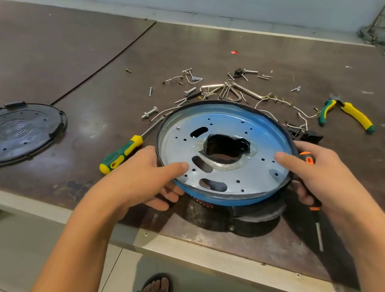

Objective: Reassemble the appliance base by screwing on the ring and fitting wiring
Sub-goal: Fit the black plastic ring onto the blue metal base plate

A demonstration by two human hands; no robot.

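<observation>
Blue-rimmed appliance base [230, 127] held tilted near the table's [229, 49] six o'clock edge, pinched at eight by left hand [139, 177], at three by right hand [322, 179] also clasping orange screwdriver [307, 159]; likely positioning before screwing, needing screws [189, 91] from twelve.

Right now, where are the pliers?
In the head view, the pliers lie on the table at the far right, beyond the right hand and right of the screw pile.
</observation>
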